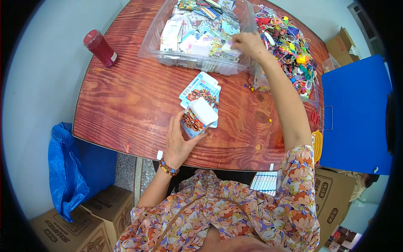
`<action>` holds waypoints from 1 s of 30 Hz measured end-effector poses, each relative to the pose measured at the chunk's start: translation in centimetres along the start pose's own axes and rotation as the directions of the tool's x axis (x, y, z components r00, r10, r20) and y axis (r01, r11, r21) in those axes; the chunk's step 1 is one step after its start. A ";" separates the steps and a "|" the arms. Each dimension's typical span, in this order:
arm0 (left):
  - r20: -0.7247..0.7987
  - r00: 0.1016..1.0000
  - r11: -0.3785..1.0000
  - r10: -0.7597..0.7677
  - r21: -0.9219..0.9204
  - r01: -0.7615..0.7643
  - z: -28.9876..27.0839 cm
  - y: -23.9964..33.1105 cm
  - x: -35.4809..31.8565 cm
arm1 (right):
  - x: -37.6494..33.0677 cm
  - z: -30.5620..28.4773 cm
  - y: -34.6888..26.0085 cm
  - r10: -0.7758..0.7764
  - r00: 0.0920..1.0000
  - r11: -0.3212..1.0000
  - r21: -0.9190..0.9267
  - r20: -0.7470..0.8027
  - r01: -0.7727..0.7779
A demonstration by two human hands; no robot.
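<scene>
My left hand (176, 143) is closed around a small light-blue printed carton (192, 124), thumb on its near side and fingers on its left. The carton is tilted, its white flap (204, 110) folded out. Just beyond it lie flattened cartons (200, 89) of the same print. My right hand (248, 43) reaches over the near right corner of a clear plastic bin (147, 49) filled with small flat packets and cards (205, 35). Its fingers are pinched together by a pale packet; exactly what is between them I cannot make out.
Right of the bin, a clear tray holds a heap of small colourful plastic toys (294, 52). A red lidded jar (100, 48) stands at the table's left. Scissors with red handles (315, 117), a yellow basket (317, 145) and a blue panel (357, 113) are along the right edge.
</scene>
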State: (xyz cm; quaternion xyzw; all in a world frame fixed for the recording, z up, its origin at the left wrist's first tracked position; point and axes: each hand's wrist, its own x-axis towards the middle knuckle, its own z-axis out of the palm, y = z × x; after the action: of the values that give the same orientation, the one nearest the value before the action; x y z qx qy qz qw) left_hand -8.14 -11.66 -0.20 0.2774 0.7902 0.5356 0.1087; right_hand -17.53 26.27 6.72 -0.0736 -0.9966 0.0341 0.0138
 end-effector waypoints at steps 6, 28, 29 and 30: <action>-0.034 0.993 0.986 0.114 0.128 -0.108 1.7 0.1 2.1 | -5.1 -4.7 1.8 0.152 0.921 0.808 0.582 -0.358 0.093; 0.179 0.899 0.877 0.400 0.210 -0.432 7.3 5.1 0.0 | -26.9 -5.5 -7.4 0.223 0.974 0.781 0.605 -0.037 -0.156; 0.166 0.891 0.867 0.424 0.209 -0.451 7.6 5.2 -0.2 | -26.9 -5.7 -7.8 0.228 0.973 0.789 0.582 0.023 -0.199; 0.173 0.887 0.865 0.429 0.204 -0.459 7.9 5.4 -0.4 | -27.1 -5.3 -8.2 0.238 0.971 0.787 0.581 0.020 -0.206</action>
State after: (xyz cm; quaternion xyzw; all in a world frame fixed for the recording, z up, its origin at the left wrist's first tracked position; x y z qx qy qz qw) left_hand -2.39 -4.18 1.49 0.4951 0.7555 0.4290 -0.0037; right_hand 8.30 14.55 11.97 -0.1833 -0.9223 0.3352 0.0584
